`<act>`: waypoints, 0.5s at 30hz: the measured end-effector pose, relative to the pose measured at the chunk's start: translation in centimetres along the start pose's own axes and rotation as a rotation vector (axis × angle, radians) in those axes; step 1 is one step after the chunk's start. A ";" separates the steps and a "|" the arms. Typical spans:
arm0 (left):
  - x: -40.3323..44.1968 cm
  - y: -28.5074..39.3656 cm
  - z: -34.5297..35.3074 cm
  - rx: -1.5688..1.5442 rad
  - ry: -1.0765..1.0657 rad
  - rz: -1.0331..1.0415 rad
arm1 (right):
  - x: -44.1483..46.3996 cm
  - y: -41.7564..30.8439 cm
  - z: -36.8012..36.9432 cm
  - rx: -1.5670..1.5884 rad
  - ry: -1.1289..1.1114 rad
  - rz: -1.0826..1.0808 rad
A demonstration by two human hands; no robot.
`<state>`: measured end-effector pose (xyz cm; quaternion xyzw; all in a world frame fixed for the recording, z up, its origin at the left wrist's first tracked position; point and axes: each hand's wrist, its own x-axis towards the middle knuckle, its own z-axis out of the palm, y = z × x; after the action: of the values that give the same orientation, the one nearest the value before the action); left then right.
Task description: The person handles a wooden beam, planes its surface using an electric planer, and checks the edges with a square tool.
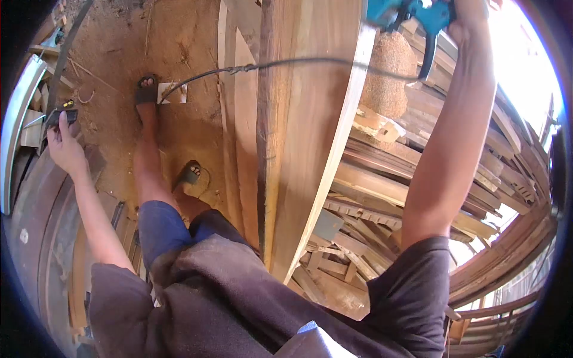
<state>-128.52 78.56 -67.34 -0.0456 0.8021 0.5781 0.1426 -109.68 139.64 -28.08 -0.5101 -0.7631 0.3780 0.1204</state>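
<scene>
At the top right, my right hand (468, 18) is closed around the handle of a teal corded power tool, which looks like an electric planer (433, 18). The upper frame edge cuts off part of the tool. It is at the far end of a wide wooden plank (316, 119), close to the plank's right edge. From the tool a black cord (298, 61) crosses over the plank to the left. Far left, my left hand (67, 152) has its fingers on a small dark box-like object (62, 116), whose kind I cannot make out.
A heap of wood shavings (388, 77) lies right of the plank. Stacked offcuts and boards (382, 191) fill the right side. My sandalled feet (190, 173) stand on the dusty brown floor (119, 53). Dark curved boards (48, 227) lie at lower left.
</scene>
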 end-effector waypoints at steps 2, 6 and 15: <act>-1.5 -1.9 -2.8 -0.038 0.014 -0.054 | -8.3 1.1 0.2 0.000 0.029 0.045; -4.8 -9.3 -9.8 0.059 0.050 -0.125 | -32.1 6.7 -0.1 -0.137 0.139 0.099; -14.4 -18.0 -14.9 0.092 0.149 -0.315 | -48.9 10.7 -0.3 -0.096 0.244 0.311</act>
<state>-113.06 57.31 -75.42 -0.2067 0.8190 0.5063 0.1737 -80.13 99.32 -25.50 -0.6688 -0.6722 0.2907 0.1278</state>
